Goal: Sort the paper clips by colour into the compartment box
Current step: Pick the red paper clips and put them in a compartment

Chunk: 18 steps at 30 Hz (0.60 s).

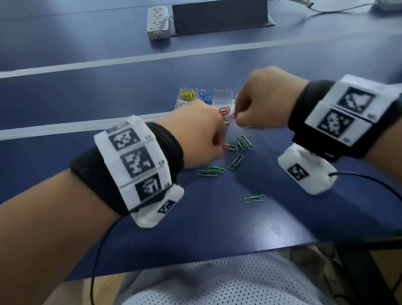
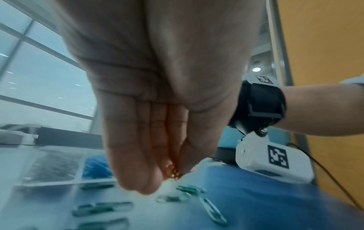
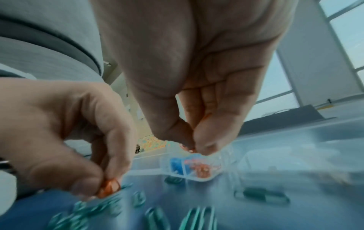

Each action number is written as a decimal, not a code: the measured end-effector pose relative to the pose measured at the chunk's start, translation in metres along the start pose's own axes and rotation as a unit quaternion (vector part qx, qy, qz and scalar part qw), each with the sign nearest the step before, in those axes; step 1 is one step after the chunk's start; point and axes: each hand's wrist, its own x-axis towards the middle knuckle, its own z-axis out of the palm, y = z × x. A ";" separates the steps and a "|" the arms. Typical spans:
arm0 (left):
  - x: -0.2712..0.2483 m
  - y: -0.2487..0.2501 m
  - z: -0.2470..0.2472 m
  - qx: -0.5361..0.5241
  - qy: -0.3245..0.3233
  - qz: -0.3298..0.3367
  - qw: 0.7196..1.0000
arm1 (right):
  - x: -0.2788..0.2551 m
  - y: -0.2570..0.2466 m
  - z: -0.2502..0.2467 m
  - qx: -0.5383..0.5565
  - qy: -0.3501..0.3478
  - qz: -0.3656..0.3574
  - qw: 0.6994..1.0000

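A clear compartment box [image 1: 222,94] sits on the blue table, holding yellow clips [image 1: 188,94], blue clips [image 1: 205,97], white clips and red clips [image 1: 224,110] in separate cells. My left hand [image 1: 201,133] hovers just in front of the box and pinches red paper clips [image 2: 173,171] between thumb and fingers. My right hand [image 1: 264,100] is over the box's near right corner, pinching a red clip [image 3: 188,147] at its fingertips. Several green clips [image 1: 242,142] lie loose on the table below both hands.
One green clip [image 1: 254,198] lies apart, nearer the table's front edge. A white power strip [image 1: 157,21] and a dark cable tray [image 1: 220,16] stand at the back. White tape lines cross the table. Cables trail from both wristbands.
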 end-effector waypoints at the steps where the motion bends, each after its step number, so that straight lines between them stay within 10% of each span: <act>1: 0.004 -0.006 -0.005 -0.020 0.022 -0.026 0.999 | 0.009 -0.001 -0.002 0.004 0.009 0.004 1.000; 7: 0.029 -0.025 -0.019 -0.071 0.102 -0.120 0.985 | 0.040 -0.012 -0.006 -0.030 0.003 0.009 1.000; 18: 0.063 -0.020 -0.014 -0.007 0.077 -0.094 0.993 | 0.040 -0.006 -0.011 0.067 -0.018 0.015 0.997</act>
